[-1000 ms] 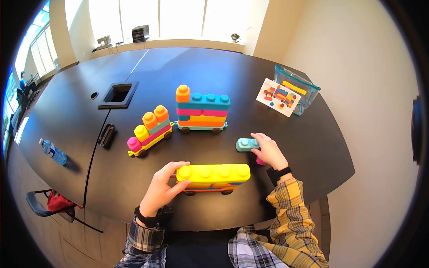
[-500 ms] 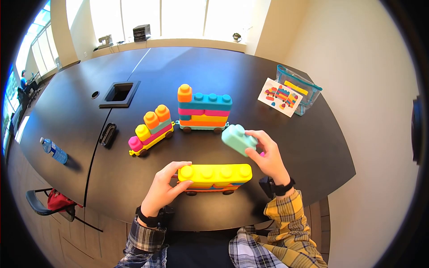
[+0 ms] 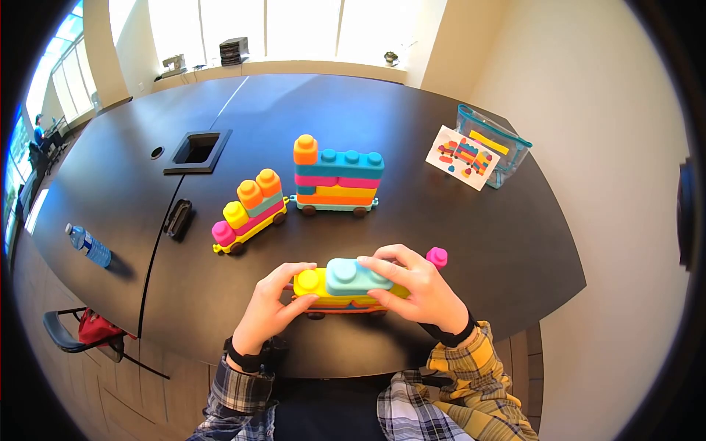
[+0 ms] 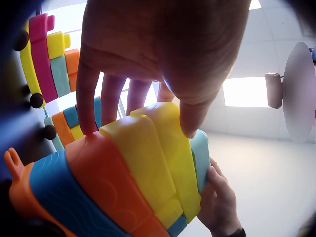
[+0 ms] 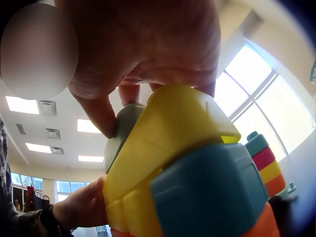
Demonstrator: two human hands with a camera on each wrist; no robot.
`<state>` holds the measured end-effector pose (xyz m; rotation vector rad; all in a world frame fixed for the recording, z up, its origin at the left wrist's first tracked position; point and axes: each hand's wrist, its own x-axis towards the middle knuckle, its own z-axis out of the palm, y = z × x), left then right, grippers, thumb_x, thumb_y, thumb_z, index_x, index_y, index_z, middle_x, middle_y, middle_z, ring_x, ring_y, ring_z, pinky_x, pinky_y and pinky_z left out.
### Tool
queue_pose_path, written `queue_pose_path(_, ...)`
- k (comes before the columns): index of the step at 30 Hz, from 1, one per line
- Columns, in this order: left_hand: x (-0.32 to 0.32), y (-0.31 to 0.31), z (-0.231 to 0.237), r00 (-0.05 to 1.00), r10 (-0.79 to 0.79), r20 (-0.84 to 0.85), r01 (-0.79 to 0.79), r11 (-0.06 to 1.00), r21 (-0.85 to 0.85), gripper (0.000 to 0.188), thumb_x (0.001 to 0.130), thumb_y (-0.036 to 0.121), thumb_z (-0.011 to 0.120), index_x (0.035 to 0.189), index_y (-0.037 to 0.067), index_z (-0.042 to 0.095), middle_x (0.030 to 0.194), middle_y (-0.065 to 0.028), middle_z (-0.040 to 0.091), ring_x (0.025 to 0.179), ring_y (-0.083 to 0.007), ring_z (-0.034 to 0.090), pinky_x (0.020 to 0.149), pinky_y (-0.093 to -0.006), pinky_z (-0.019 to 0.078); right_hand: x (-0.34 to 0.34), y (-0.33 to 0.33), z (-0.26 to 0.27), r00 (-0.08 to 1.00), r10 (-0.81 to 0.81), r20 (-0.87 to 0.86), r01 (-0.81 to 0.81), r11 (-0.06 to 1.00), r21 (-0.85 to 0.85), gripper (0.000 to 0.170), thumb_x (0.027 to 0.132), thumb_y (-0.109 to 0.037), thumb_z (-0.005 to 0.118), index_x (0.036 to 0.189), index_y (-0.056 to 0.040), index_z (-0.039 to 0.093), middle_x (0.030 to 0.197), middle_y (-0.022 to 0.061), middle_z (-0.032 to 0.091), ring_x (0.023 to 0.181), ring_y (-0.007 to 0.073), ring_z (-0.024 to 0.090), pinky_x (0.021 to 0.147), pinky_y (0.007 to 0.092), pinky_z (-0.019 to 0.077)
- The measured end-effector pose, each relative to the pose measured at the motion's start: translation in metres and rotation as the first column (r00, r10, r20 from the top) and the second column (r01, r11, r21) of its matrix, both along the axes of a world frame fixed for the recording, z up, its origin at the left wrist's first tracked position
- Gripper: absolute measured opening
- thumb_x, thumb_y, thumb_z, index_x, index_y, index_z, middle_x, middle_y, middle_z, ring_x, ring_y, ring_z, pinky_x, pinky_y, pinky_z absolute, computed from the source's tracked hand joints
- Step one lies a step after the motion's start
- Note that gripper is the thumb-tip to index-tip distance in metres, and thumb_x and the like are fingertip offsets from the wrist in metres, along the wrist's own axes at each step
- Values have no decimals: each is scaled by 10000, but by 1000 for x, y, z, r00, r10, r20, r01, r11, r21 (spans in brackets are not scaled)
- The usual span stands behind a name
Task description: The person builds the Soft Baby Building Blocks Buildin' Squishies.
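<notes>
My left hand (image 3: 266, 309) grips the left end of a wheeled toy wagon built of stacked blocks. A long yellow block (image 4: 170, 153) tops it, with orange and blue blocks (image 4: 74, 192) lower down. Between thumb and fingers, my right hand (image 3: 423, 290) pinches a light teal two-stud block (image 3: 342, 273) at the yellow block's top, covering that block's right part in the head view. Beside the right hand, a small magenta block (image 3: 437, 256) stands on the table.
Farther off stand a tall block wagon (image 3: 338, 182) and a stepped block engine (image 3: 254, 209). A picture card (image 3: 462, 158) leans on a clear zip pouch (image 3: 507, 158) at the right. A water bottle (image 3: 88, 246) and a table socket opening (image 3: 197, 152) lie left.
My right hand has lifted the light teal block off the table and brought it left and nearer, onto the yellow block's top. My left hand keeps its grip on the wagon.
</notes>
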<state>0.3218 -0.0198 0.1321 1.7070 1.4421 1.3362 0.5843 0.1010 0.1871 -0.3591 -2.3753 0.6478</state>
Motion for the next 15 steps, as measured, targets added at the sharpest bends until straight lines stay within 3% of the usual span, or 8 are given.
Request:
queue_pose_path(2, 0, 0, -1, 1000, 1, -3, -1, 1000, 5, 467, 910, 92, 801, 1350, 60, 648, 1264, -116, 712, 1147, -262, 706, 947, -368, 588, 0, 0, -1, 999, -8, 37, 5, 996, 89, 516, 912, -158, 795, 1412, -113, 675, 1175, 140, 654, 981, 319, 669, 848, 421, 562)
queue_pose_path(6, 0, 0, 1, 1000, 0, -1, 0, 1000, 8, 467, 912, 94, 802, 1351, 59, 648, 1260, -116, 712, 1144, -258, 706, 944, -368, 589, 1, -2, -1, 999, -22, 34, 19, 996, 92, 528, 904, -171, 801, 1416, -139, 677, 1166, 131, 653, 957, 315, 669, 845, 426, 560)
queue_pose_path(8, 0, -1, 0, 1000, 0, -3, 0, 1000, 10, 466, 912, 95, 801, 1351, 59, 648, 1257, -116, 712, 1144, -258, 706, 944, -368, 589, 5, -4, 3, 988, -34, 151, 29, 999, 34, 519, 964, -230, 748, 1457, -104, 646, 1293, 170, 642, 1126, 347, 663, 989, 437, 539)
queue_pose_path(9, 0, -1, 0, 1000, -1, -5, 1, 1000, 13, 466, 913, 97, 801, 1351, 59, 647, 1255, -117, 711, 1145, -257, 706, 944, -368, 589, 8, -1, 1, 988, -34, 151, 29, 999, 34, 519, 964, -230, 748, 1457, -104, 646, 1293, 170, 642, 1126, 347, 663, 989, 437, 539)
queue_pose_path(11, 0, 0, -1, 1000, -2, -7, 3, 1000, 16, 466, 914, 99, 800, 1351, 58, 647, 1256, -118, 711, 1144, -257, 706, 946, -368, 589, 18, 11, -7, 997, 68, -43, -71, 996, -56, 547, 1040, -290, 652, 1526, -54, 569, 1465, 207, 578, 1345, 377, 575, 1156, 453, 441)
queue_pose_path(12, 0, 0, -1, 1000, -3, -6, 3, 1000, 20, 465, 914, 101, 800, 1351, 56, 647, 1256, -120, 711, 1144, -257, 706, 947, -368, 588, 27, 18, -8, 998, 24, -63, -29, 997, -75, 596, 1088, -334, 567, 1583, -15, 479, 1581, 223, 493, 1481, 386, 460, 1239, 459, 341)
queue_pose_path(13, 0, 0, -1, 1000, -2, -5, 2, 1000, 20, 465, 914, 101, 800, 1351, 56, 647, 1256, -120, 711, 1144, -257, 706, 947, -368, 588, 37, 25, -9, 989, -139, -45, 137, 989, -46, 593, 1063, -300, 618, 1579, -40, 486, 1537, 209, 537, 1428, 372, 523, 1202, 447, 390)
queue_pose_path(15, -1, 0, -3, 1000, -5, 31, 5, 1000, -5, 470, 917, 141, 796, 1358, 64, 653, 1282, -105, 725, 1159, -240, 702, 943, -361, 556, 53, 39, -20, 916, -400, 14, 397, 905, -154, 575, 1012, -269, 686, 1524, -49, 543, 1502, 200, 569, 1368, 376, 575, 1158, 455, 441)
